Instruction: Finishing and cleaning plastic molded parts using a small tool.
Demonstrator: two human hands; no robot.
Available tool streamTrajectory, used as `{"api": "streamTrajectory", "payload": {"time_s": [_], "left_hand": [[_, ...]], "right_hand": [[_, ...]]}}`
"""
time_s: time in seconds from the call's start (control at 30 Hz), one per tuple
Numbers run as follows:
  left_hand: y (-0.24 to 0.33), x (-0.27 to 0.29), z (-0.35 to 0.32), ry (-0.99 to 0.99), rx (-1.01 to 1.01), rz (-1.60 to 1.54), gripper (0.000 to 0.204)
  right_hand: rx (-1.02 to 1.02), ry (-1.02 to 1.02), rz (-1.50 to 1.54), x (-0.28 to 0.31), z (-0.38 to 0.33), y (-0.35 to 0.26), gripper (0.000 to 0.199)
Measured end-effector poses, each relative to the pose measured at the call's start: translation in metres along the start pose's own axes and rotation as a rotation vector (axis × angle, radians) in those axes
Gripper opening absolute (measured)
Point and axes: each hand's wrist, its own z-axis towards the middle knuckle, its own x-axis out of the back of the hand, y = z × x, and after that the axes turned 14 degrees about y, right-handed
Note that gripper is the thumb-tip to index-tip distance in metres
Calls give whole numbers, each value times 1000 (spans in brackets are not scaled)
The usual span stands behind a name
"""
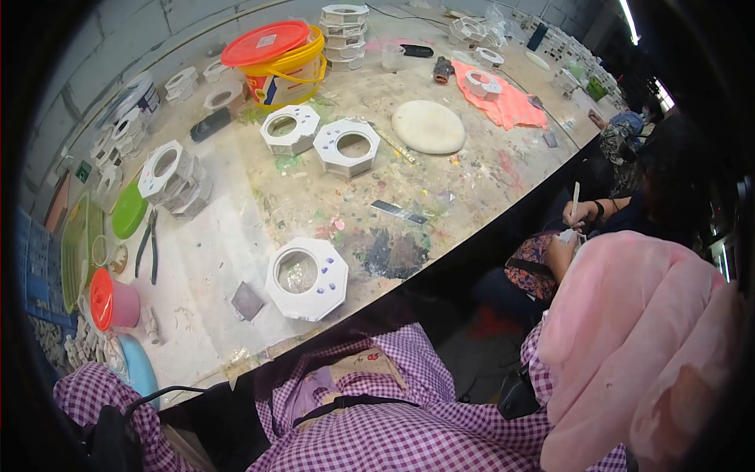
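Neither of my hands shows. My left purple-checked sleeve point(90, 385) is at the lower left, beside the table's near corner, with the hand out of sight. On the right, the checked sleeve point(487, 425) runs toward a large pink folded cloth point(637, 307) close to the camera; whatever hand may be behind it is hidden. Nearest to me on the table lies a white octagonal piece point(330, 271) with a round hole and blue marks. A small grey square pad point(247, 301) rests left of it. Two similar octagonal pieces, one left point(291, 128), one right point(347, 148), stand farther back.
Pliers point(147, 245), a pink lidded pot point(114, 300) and stacked octagonal pieces point(174, 179) occupy the left. A yellow bucket point(285, 82) with a red lid stands behind. A pale round disc point(429, 127) lies farther right. Beyond the table edge, a co-worker's hand point(580, 213) holds a thin tool.
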Motion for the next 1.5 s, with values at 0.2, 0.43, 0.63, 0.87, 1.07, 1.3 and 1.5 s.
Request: {"api": "streamTrajectory", "payload": {"time_s": [0.2,0.43,0.63,0.87,1.07,1.3,1.5], "left_hand": [[-1,0,-3,-4,0,-4,37],[-3,-3,-7,-2,-4,-5,37],[-4,-3,-7,-8,2,-3,38],[-5,-3,-8,-10,4,1,38],[-5,-4,-12,-8,12,9,38],[-5,-3,-18,-6,11,31,38],[-5,-4,-23,2,17,39,39]], "right_hand": [[-13,1,-3,-1,0,-4,17],[2,-9,-8,3,-3,-6,15],[-17,-6,-16,3,-1,-9,14],[-20,-8,-9,4,1,-9,14],[-4,-6,-4,4,-3,-7,13],[11,-10,14,8,-4,-8,13],[41,-9,45,14,-4,-18,13]]}}
